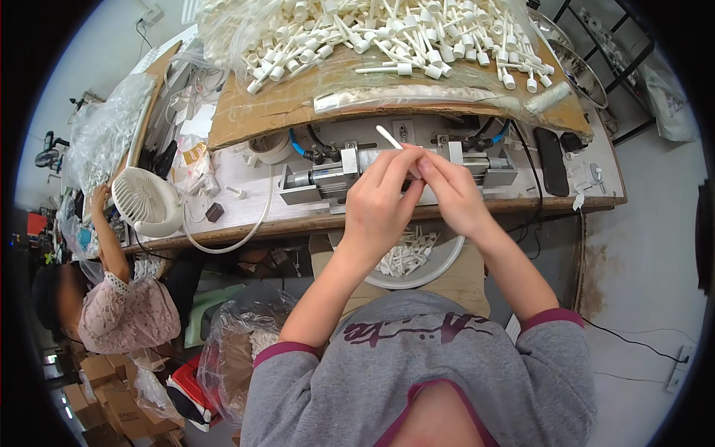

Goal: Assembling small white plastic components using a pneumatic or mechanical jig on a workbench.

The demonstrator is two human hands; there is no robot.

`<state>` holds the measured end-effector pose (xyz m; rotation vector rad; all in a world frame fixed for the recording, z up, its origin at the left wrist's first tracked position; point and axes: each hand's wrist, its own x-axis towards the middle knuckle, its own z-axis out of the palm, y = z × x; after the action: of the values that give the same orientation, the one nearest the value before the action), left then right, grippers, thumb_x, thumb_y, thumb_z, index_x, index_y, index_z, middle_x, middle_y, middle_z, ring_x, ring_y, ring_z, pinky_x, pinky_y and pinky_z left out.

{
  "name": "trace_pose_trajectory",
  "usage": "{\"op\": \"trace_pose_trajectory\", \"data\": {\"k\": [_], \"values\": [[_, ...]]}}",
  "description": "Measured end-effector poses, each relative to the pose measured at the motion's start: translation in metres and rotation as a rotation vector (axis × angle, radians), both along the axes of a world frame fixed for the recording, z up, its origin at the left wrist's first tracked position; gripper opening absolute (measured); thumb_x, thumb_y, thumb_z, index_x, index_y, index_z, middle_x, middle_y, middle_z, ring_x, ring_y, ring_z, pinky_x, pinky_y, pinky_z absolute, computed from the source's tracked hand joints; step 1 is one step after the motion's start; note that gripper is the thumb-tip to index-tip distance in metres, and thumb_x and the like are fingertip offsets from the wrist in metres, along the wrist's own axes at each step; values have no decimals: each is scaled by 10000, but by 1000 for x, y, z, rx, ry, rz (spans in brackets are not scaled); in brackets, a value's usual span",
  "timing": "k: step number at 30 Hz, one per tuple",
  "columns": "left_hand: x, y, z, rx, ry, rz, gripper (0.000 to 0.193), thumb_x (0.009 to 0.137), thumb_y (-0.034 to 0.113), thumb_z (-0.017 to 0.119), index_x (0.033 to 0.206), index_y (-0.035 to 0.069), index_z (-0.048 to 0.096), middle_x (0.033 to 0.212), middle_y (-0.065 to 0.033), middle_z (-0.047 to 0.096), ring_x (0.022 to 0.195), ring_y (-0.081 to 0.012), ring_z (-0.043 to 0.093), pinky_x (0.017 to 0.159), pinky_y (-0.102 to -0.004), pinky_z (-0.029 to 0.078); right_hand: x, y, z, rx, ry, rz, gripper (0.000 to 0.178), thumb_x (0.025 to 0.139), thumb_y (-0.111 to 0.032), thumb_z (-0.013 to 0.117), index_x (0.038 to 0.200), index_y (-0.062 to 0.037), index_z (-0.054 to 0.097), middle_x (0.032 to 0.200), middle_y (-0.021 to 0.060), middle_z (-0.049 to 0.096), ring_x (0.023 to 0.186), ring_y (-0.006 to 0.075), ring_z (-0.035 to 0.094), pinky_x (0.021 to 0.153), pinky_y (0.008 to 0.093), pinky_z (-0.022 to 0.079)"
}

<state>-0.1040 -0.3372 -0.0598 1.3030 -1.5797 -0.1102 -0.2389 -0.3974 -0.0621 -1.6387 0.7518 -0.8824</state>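
The left grip (380, 195) pinches a slim white stick (389, 138) between thumb and fingers, its tip angled up and to the left; the right grip (458, 195) is drawn in close, its fingertips meeting the left ones (what they pinch is hidden, so I cannot tell); both hang over a metal fixture (316, 186) near the front edge of the surface (246, 200); farther back, a heap of white capped pieces (439, 41) lies on a cardboard sheet (223, 123); lower down, more white pieces (406, 253) lie in a round tub (408, 284).
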Motion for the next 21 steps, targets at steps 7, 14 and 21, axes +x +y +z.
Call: {"op": "trace_pose_trajectory", "data": {"k": [7, 14, 21], "values": [[19, 26, -23, 147, -134, -36, 276, 743, 37, 762, 1009, 25, 688, 1257, -99, 616, 933, -236, 675, 779, -336, 537, -3, -109, 36, -952, 299, -518, 276, 872, -207, 680, 1106, -63, 664, 1084, 99, 704, 977, 235, 670, 860, 339, 508], [11, 18, -53, 259, -499, 7, 247, 761, 75, 726, 1004, 41, 697, 1275, -69, 635, 767, -226, 665, 675, -319, 514, 24, -144, 23, -568, 522, -320, 346, 803, -351, 747, 986, -63, 686, 962, 79, 693, 797, 190, 643, 733, 320, 513], [15, 19, -57, 159, -597, 39, 237, 766, 109, 726, 992, 38, 700, 1277, -90, 631, 707, -196, 654, 624, -303, 503, 19, -154, 21, -616, 561, -220, 320, 809, -318, 734, 999, -62, 706, 845, 49, 665, 676, 125, 553, 655, 290, 483]]}}
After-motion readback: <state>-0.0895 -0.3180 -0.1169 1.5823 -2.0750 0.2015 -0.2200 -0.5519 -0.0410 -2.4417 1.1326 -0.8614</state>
